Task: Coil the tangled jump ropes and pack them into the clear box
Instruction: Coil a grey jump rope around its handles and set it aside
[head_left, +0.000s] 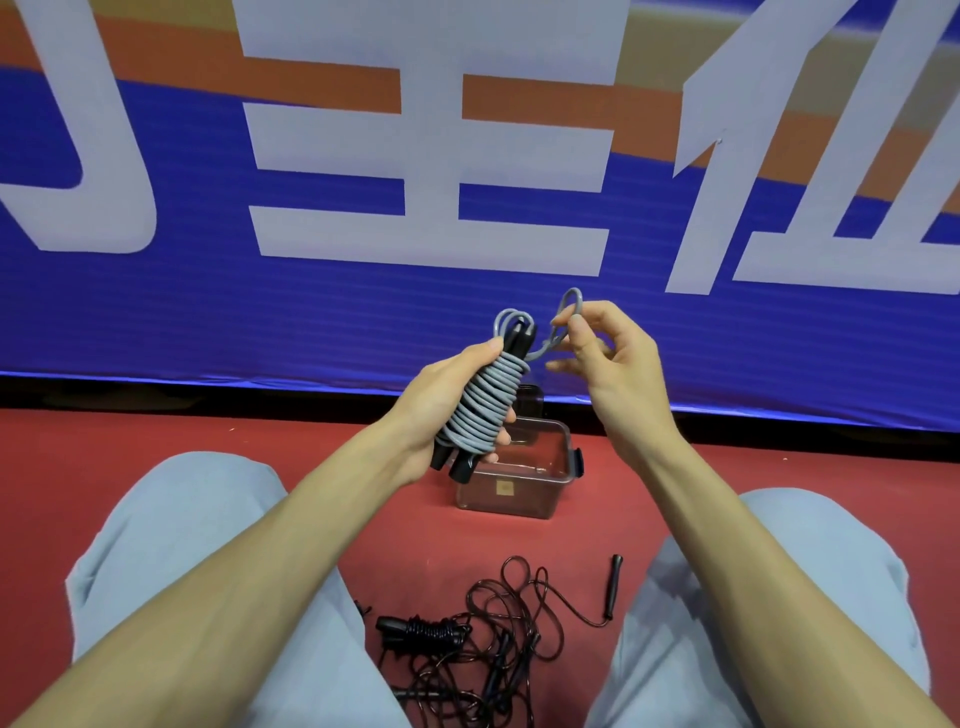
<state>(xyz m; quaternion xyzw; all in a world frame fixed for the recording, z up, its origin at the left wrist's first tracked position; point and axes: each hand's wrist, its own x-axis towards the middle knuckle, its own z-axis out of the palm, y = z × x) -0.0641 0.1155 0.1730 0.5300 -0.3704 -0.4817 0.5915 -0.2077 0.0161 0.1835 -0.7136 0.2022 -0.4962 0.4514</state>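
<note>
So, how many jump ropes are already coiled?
2: grey rope bundle in the left hand; black rope bundle on the red floor, by a tangle that may hide more.

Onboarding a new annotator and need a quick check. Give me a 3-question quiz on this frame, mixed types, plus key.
1. True or false: the grey rope lies inside the clear box.
2. What does the right hand pinch? A) the grey rope's loose end B) a black handle C) the box lid
3. Where do the tangled black ropes lie?
Key: 1 false: the left hand grips it, wound into a bundle, above the box. 2 A. 3 on the red floor, between the person's legs.
</note>
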